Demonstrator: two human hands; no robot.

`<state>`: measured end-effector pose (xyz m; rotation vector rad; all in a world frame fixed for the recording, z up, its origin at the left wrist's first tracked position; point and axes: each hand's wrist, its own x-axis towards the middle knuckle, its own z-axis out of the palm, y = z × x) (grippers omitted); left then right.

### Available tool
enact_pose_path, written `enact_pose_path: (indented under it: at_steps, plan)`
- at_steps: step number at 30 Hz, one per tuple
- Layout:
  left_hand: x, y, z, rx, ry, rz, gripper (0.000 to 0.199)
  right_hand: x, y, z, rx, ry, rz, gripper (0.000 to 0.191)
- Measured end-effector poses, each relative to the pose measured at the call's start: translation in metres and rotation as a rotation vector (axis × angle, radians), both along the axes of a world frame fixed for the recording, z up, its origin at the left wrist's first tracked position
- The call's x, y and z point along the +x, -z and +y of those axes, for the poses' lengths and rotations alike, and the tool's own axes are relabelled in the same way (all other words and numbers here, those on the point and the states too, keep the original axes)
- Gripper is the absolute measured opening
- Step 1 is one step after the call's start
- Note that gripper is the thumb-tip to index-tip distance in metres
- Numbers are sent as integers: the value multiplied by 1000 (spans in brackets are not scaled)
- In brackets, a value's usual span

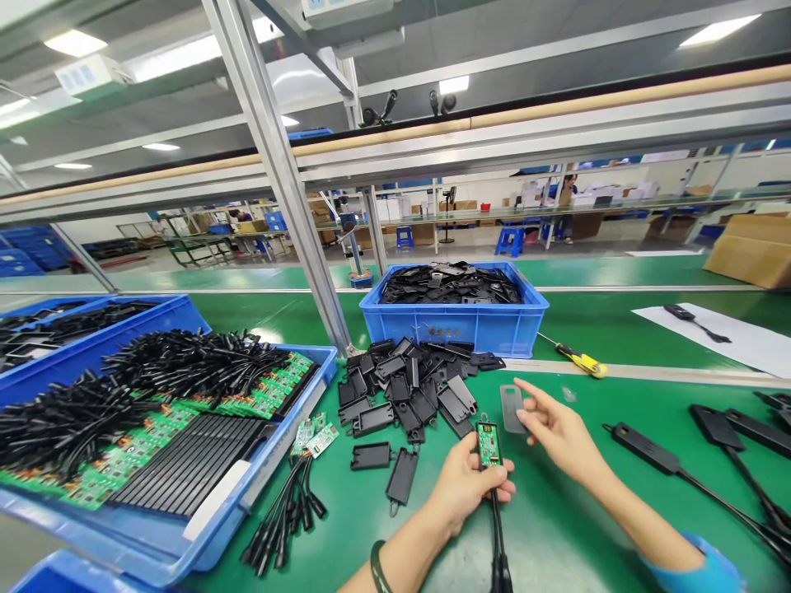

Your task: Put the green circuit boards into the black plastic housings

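My left hand is closed around a small black case with a green circuit board set in it. Two black cables run from the case's lower end towards me. Just to the right, my right hand pinches a translucent plastic cover between thumb and fingers, apart from the case. Left of my hands lies a heap of black plastic housings, with two loose ones nearer to me. Several boards with black cables rest on the green table beside them.
A blue bin full of black parts stands behind the heap. At left, a blue tray holds rows of cabled boards. A yellow screwdriver lies behind my right hand; cabled black units lie at right. A metal post rises at centre left.
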<state>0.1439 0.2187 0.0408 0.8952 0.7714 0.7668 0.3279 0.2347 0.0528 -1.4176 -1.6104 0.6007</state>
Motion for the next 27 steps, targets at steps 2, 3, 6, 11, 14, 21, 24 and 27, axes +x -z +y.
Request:
enact_pose_path:
  at_steps: [2,3,6,11,14,21,24,27]
  plan:
    - [0,-1,0,23,14,-11,70,-11,1,-15,-85,-75,247,45]
    - [0,-1,0,34,28,-20,71,-17,2,-20,-115,-97,299,42]
    - [-1,0,0,47,55,-49,73,-27,6,-29,-166,-118,346,39]
    - [0,2,-2,123,50,-32,65,-29,11,-28,-203,-123,378,42]
    - [1,1,-2,161,51,20,56,-29,12,-28,-217,-103,403,46]
    - [0,-1,-5,244,135,104,51,-30,9,-28,-339,-215,423,46]
    - [1,0,-7,208,140,132,50,-30,11,-27,-327,-194,425,48]
    - [5,1,-8,170,105,153,49,-31,16,-26,-324,-145,351,49]
